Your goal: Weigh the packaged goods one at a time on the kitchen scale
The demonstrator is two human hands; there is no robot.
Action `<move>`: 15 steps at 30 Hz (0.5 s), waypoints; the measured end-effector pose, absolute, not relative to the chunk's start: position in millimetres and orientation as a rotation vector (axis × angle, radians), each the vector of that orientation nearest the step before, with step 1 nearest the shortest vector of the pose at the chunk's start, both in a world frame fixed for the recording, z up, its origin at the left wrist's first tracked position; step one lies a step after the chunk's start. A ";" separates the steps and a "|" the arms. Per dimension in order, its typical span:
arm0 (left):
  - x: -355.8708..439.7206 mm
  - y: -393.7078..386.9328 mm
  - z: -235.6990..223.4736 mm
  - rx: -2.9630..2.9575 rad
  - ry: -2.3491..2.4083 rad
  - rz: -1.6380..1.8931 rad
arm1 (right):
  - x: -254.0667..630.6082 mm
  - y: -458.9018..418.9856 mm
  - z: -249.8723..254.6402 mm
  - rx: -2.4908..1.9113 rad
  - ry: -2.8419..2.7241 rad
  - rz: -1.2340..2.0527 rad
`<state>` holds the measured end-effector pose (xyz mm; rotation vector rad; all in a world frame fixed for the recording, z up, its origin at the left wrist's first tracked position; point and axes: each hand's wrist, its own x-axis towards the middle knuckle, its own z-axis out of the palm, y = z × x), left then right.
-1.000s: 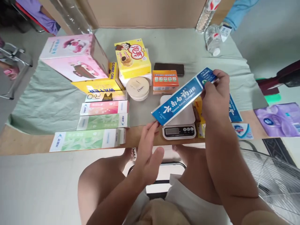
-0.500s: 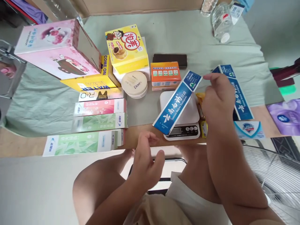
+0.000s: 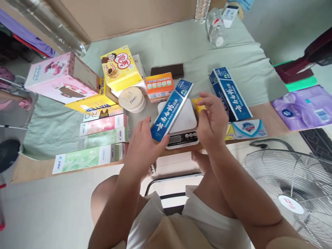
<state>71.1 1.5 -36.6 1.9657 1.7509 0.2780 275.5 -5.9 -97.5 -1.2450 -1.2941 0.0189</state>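
A long, slim blue cardboard toothpaste box [image 3: 171, 109] lies slantwise across the white plate of a digital kitchen scale [image 3: 188, 119], covering part of it; the reading on the small display cannot be made out. The left hand [image 3: 145, 145] is at the box's lower end, thumb and fingers parted around it; whether they touch it, I cannot tell. The right hand [image 3: 212, 121] is loosely curled with nothing visibly in its grasp, apart from the left, and partly hides a yellow packet [image 3: 199, 103] beside the scale.

The cartons' contents are out of sight. To the left, a tall pink carton [image 3: 63, 76] stands by a yellow carton [image 3: 92, 102], with a row of white-and-green boxes [image 3: 83, 159] nearer the front edge. A bright yellow snack box [image 3: 120, 69] sits on a white box, next to a round cream tub [image 3: 131, 98] with its lid on. An orange box [image 3: 159, 84] stands close behind the scale. To the right are another blue toothpaste box [image 3: 232, 95] and a white-and-blue soap box [image 3: 249, 128]. A clear plastic bottle [image 3: 215, 27] lies at the back of the cloth-covered worktop [image 3: 178, 41].
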 end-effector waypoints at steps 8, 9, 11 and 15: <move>99.4 17.4 -27.4 1.942 2.023 0.087 | 282.4 -1.2 -91.8 -1.123 -1.224 -0.001; 97.7 13.9 -26.7 1.926 2.047 0.181 | 284.8 -3.8 -88.6 -1.110 -1.206 0.011; 99.2 3.5 -25.8 1.877 2.024 0.432 | 290.1 -14.0 -79.4 -1.107 -1.175 0.085; 143.7 -21.2 -26.4 1.889 1.723 0.927 | 304.7 -41.6 -62.2 -1.152 -1.114 0.385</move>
